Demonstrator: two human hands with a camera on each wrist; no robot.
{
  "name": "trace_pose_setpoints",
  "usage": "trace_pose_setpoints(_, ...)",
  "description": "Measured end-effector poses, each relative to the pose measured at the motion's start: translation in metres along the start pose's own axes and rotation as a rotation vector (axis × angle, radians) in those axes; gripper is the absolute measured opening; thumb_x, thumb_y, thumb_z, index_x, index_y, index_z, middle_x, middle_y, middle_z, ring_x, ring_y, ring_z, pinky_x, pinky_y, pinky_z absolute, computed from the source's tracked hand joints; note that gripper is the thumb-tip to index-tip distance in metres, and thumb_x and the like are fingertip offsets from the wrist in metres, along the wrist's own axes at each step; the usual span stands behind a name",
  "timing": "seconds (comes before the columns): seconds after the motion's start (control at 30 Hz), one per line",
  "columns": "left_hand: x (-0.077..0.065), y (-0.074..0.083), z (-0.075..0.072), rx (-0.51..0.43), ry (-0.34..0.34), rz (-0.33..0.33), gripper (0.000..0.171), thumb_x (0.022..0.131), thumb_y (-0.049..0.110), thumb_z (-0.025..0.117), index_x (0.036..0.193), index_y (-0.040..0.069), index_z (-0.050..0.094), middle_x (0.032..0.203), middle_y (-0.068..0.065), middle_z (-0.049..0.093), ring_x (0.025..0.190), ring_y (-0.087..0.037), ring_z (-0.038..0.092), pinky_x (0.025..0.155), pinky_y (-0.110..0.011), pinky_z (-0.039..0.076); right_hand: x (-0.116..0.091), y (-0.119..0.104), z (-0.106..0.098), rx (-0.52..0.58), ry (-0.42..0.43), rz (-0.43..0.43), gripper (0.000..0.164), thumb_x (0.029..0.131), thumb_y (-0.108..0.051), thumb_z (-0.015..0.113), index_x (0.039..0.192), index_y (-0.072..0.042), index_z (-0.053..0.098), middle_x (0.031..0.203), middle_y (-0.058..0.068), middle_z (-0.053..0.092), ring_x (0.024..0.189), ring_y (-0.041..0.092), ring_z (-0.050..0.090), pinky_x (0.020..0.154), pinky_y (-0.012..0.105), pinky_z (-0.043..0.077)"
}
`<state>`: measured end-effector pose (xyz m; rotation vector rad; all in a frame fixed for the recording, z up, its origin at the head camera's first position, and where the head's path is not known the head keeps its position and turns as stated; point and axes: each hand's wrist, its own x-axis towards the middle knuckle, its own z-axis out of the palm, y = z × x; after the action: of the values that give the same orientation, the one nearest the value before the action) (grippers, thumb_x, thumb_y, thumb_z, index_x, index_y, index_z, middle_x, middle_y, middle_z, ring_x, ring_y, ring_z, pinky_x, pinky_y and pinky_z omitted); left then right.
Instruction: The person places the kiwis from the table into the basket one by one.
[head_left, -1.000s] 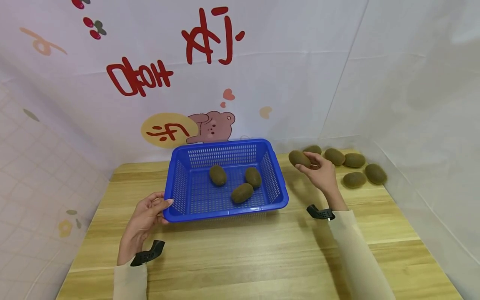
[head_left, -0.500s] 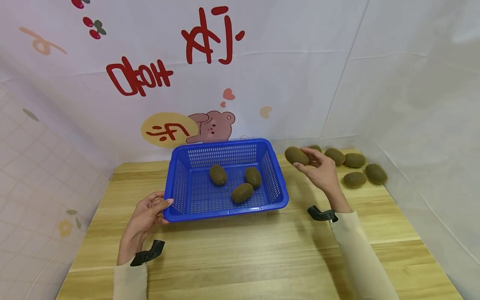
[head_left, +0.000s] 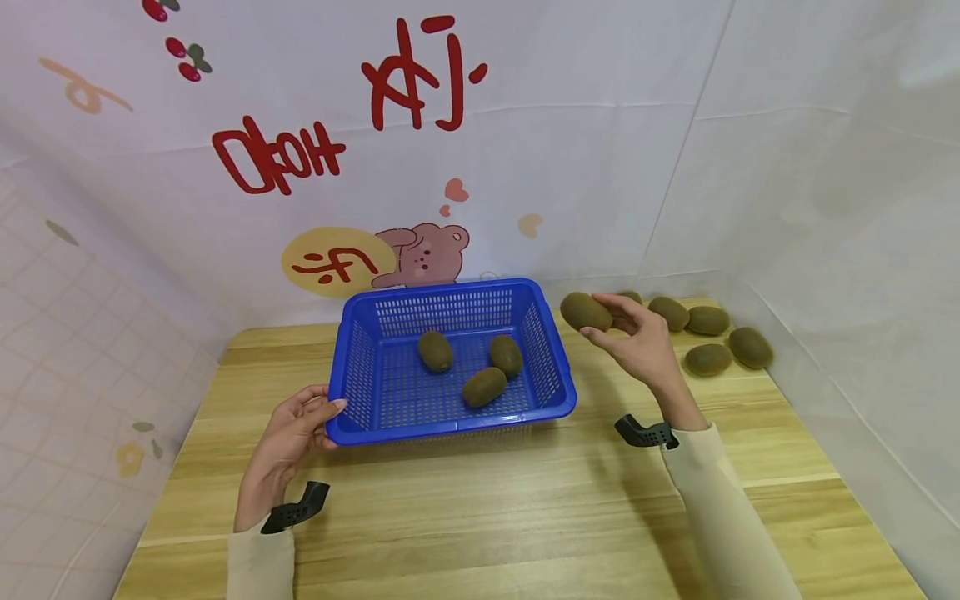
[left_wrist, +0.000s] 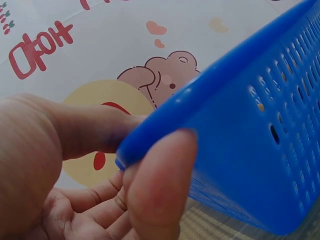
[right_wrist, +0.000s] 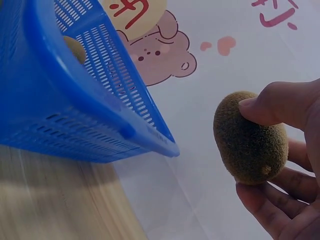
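Note:
My right hand (head_left: 637, 340) pinches a brown fuzzy kiwi (head_left: 586, 312) between thumb and fingers, just right of a blue plastic basket (head_left: 442, 431). In the right wrist view the held kiwi (right_wrist: 247, 140) is apart from the basket's wall (right_wrist: 75, 120). At the basket's near left corner my left hand (head_left: 294, 425) grips the rim, thumb over the top. Up close in the left wrist view, that thumb (left_wrist: 162, 180) presses the inner side of the rim. Inside the basket lie three kiwis, one (head_left: 435, 351) left of the other two (head_left: 484, 387).
Several more kiwis (head_left: 707, 360) lie on the wooden table (head_left: 480, 517) at the back right, one partly hidden behind my right hand. White printed sheets (head_left: 585, 150) hang behind the table and along both sides.
My right hand has moved a little left and up with the kiwi, closer to the basket's right rim. The left hand and the basket stay in place.

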<state>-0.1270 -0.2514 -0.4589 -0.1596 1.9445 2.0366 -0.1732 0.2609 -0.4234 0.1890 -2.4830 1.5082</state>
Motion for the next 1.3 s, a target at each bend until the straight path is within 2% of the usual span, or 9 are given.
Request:
trace_pose_setpoints(0.07, 0.0, 0.0, 0.0, 0.004, -0.002, 0.006, 0.043, 0.102, 0.014, 0.064, 0.134, -0.003, 0.041, 0.095, 0.009, 0.077, 0.071, -0.011, 0.075, 0.054, -0.022, 0.06, 0.0, -0.002, 0.001, -0.002, -0.006, -0.02, 0.054, 0.088, -0.022, 0.083, 0.138, -0.016, 0.064, 0.135, 0.011, 0.066, 0.112, 0.011, 0.068, 0.089, 0.014, 0.057)
trace_pose_setpoints(0.17, 0.0, 0.0, 0.0, 0.006, -0.004, 0.012, 0.042, 0.102, 0.013, 0.064, 0.133, -0.004, 0.041, 0.094, 0.009, 0.077, 0.071, -0.01, 0.075, 0.053, -0.022, 0.06, 0.0, -0.006, 0.002, -0.005, -0.011, -0.043, 0.054, 0.088, -0.02, 0.083, 0.138, -0.015, 0.064, 0.136, 0.011, 0.066, 0.112, 0.004, 0.065, 0.094, 0.014, 0.055)
trace_pose_setpoints(0.27, 0.0, -0.001, 0.0, 0.002, -0.004, 0.01, 0.041, 0.102, 0.013, 0.064, 0.132, -0.003, 0.041, 0.094, 0.009, 0.077, 0.07, -0.011, 0.075, 0.053, -0.022, 0.06, 0.0, -0.009, 0.003, 0.0, -0.019, -0.053, 0.053, 0.088, -0.019, 0.084, 0.137, -0.016, 0.065, 0.136, 0.01, 0.066, 0.112, 0.001, 0.065, 0.094, 0.013, 0.055)
trace_pose_setpoints(0.57, 0.001, -0.001, 0.0, 0.002, -0.001, 0.001, 0.041, 0.102, 0.014, 0.064, 0.133, -0.002, 0.042, 0.095, 0.008, 0.077, 0.07, -0.011, 0.075, 0.053, -0.022, 0.06, -0.003, -0.016, 0.007, 0.002, -0.064, -0.115, 0.053, 0.087, -0.016, 0.083, 0.137, -0.014, 0.065, 0.136, 0.011, 0.066, 0.115, 0.027, 0.068, 0.094, 0.01, 0.053)
trace_pose_setpoints(0.87, 0.001, -0.001, 0.0, -0.001, 0.001, 0.001, 0.042, 0.102, 0.014, 0.064, 0.133, -0.003, 0.041, 0.094, 0.008, 0.077, 0.071, -0.011, 0.074, 0.053, -0.022, 0.06, -0.004, -0.022, 0.013, -0.022, -0.106, -0.176, 0.052, 0.086, -0.011, 0.084, 0.135, -0.012, 0.065, 0.132, 0.011, 0.068, 0.117, 0.01, 0.063, 0.098, 0.011, 0.052)
trace_pose_setpoints(1.07, 0.001, 0.0, 0.0, 0.004, 0.004, -0.005, 0.045, 0.102, 0.014, 0.064, 0.136, -0.004, 0.039, 0.095, 0.008, 0.077, 0.071, -0.011, 0.074, 0.053, -0.022, 0.06, -0.006, -0.028, 0.018, -0.025, -0.146, -0.195, 0.052, 0.085, -0.012, 0.084, 0.134, -0.012, 0.066, 0.132, 0.009, 0.069, 0.118, 0.015, 0.063, 0.099, 0.012, 0.052)
trace_pose_setpoints(1.3, 0.0, 0.001, 0.001, 0.007, 0.013, -0.02, 0.048, 0.102, 0.015, 0.064, 0.138, -0.004, 0.038, 0.098, 0.006, 0.077, 0.07, -0.01, 0.074, 0.055, -0.022, 0.06, -0.007, -0.027, 0.025, -0.025, -0.182, -0.251, 0.051, 0.085, -0.012, 0.085, 0.133, -0.013, 0.067, 0.131, 0.007, 0.069, 0.111, 0.012, 0.064, 0.097, 0.016, 0.055)
